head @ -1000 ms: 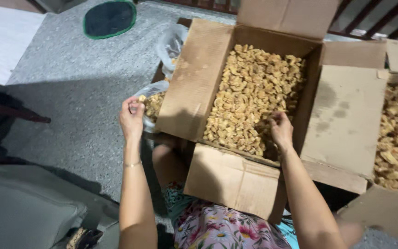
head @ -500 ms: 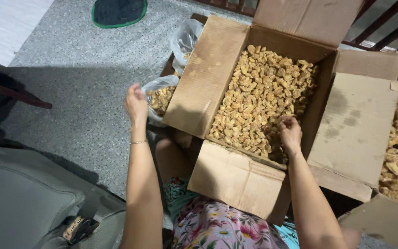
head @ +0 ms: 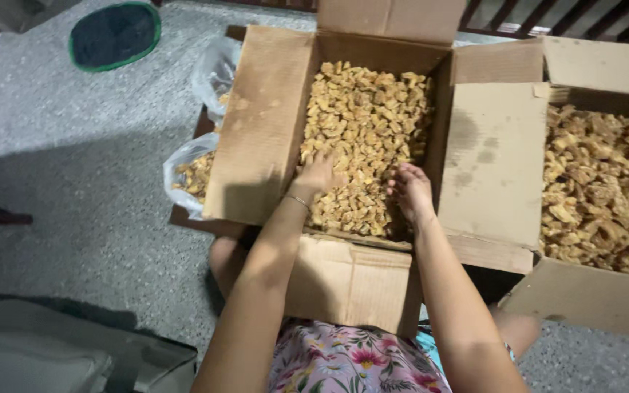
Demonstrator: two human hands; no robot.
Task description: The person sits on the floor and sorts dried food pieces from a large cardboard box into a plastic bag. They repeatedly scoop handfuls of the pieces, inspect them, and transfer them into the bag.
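While both forearms reach forward from a flowered lap, the left hand (head: 317,175) and right hand (head: 410,191) rest palm-down inside the box (head: 260,131), an open cardboard carton with its flaps folded out. The chunks (head: 369,116), pale golden-brown pieces, fill the box nearly to its rim. The left hand lies on the chunks at the box's near left, fingers loosely spread and sunk among the pieces; a thin bracelet (head: 298,200) circles its wrist. The right hand sits at the box's near right, fingers curled down into the chunks; whether it pinches any I cannot tell. Just left of the box, partly tucked under its left flap, two clear bags (head: 187,171) hold more of the same pieces. To the right of the box, touching its right flap, a second carton (head: 591,295) holds darker, larger pieces. Far left of the box, a dark round mat (head: 114,33) with a green edge lies on the speckled floor (head: 74,145).
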